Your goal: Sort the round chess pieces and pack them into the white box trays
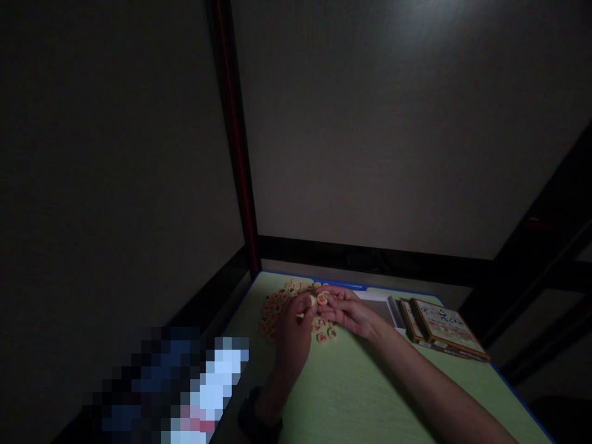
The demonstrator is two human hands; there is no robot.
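Round wooden Chinese chess pieces (275, 297) with red and black characters lie in a loose pile on the green table top (342, 388). My right hand (345, 308) is above the pile's right side, its fingers closed on a piece with a red character (322, 298). Close beside it, my left hand (296, 320) pinches a pale chess piece (311, 300) between thumb and finger. The two hands nearly meet, and they cover part of the pile. Several pieces (322, 337) show below my right hand.
At the table's right side lie flat boxes (446, 324) with printed lids. A white tray with a grey inside (382, 308) is left of them. A blue edge (342, 285) runs along the table's back, near the wall (370, 154). A pixelated patch (203, 394) covers the lower left.
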